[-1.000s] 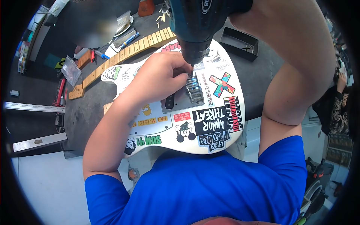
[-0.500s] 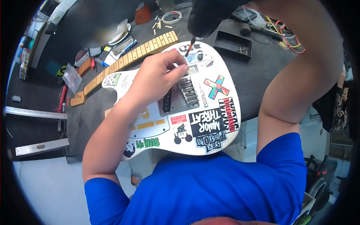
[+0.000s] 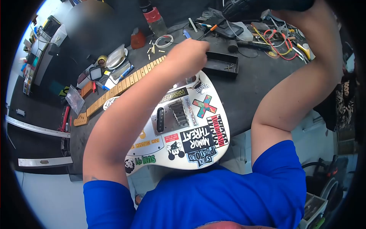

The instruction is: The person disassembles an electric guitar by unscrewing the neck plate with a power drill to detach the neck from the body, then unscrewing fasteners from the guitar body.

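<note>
A white electric guitar body [image 3: 167,157] covered in stickers lies in front of me, with its metal bridge [image 3: 178,114] and a black pickup [image 3: 161,119] showing. My left hand [image 3: 192,54] is closed above the guitar's far edge, beside a black open tray [image 3: 228,63]; its fingertips are turned away, so what they hold is hidden. At the top right, my right hand [image 3: 295,17] is wrapped round a black power screwdriver [image 3: 282,4], mostly cut off by the frame edge. My left forearm covers part of the guitar.
A loose maple guitar neck [image 3: 114,91] lies left of the body. Several small pale screws [image 3: 153,49] and a white ring [image 3: 164,40] are behind it. Coloured cables and tools [image 3: 280,42] crowd the back right. A clear plastic bag [image 3: 74,99] rests near the headstock.
My left hand has moved from the control plate away toward the black tray. The power screwdriver has lifted off the guitar up and to the right. My view has shifted somewhat.
</note>
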Tool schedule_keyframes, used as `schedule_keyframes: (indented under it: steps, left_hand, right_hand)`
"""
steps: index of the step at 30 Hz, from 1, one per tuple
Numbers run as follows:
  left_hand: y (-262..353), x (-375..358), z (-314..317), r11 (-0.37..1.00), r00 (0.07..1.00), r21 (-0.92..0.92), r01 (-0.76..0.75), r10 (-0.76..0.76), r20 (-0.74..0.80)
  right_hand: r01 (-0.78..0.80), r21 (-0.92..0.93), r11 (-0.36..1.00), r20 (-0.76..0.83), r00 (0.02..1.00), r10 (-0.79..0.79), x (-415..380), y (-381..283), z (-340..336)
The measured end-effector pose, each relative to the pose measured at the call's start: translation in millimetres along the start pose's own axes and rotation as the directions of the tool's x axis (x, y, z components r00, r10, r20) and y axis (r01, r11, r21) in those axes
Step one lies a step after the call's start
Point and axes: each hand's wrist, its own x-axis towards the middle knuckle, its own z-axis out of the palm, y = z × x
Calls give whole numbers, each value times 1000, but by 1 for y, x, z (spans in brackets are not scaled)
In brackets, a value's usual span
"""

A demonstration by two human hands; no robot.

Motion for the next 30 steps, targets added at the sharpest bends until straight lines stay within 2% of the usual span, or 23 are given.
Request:
schedule_keyframes:
  steps: [1, 4, 6, 7, 8, 10, 13, 15, 18, 20, 26, 27, 30]
  left_hand:
    - [3, -11, -16, 994, 991, -67, 89, -82, 107]
    - [-20, -48, -34, 935, 989, -338, 109, -69, 129]
    - [-35, -75, -37, 878, 997, -478, 37, 2, 82]
    - [-43, -88, -33, 766, 995, -642, 28, 42, 93]
    - [-45, -101, -27, 703, 992, -710, -31, 106, 62]
    - [-25, -132, -27, 666, 992, -746, 5, 90, 88]
    - [-27, -152, -23, 747, 986, -657, 108, 2, 164]
    - [-34, -158, -12, 723, 993, -685, 84, -4, 117]
    - [-40, -157, -8, 766, 997, -640, 53, -8, 73]
    - [-40, -153, -11, 786, 996, -613, 84, -41, 85]
    - [-39, -152, -15, 725, 988, -671, 155, -100, 120]
    - [-43, -153, -11, 673, 985, -720, 169, -98, 139]
    - [-43, -158, -6, 647, 998, -760, 70, -43, 55]
  right_hand:
    - [27, 23, 999, -5, 1000, -27, -1, 3, 5]
    - [121, 75, 990, 6, 993, -122, -4, 2, 12]
    - [188, 108, 976, 38, 980, -193, -5, -1, 17]
    - [229, 120, 966, 60, 970, -237, -6, -1, 22]
    - [267, 136, 954, 83, 957, -279, -7, -4, 27]
    - [338, 162, 927, 132, 924, -360, -9, -11, 36]
    - [437, 203, 877, 201, 858, -474, -14, -24, 50]
    - [489, 216, 845, 233, 815, -531, -18, -33, 59]
    - [552, 215, 806, 274, 758, -592, -25, -41, 70]
    - [588, 212, 780, 292, 724, -625, -28, -45, 75]
    - [644, 207, 737, 323, 666, -673, -34, -50, 88]
    - [649, 207, 732, 323, 661, -677, -34, -51, 90]
    - [667, 212, 714, 323, 642, -696, -34, -57, 97]
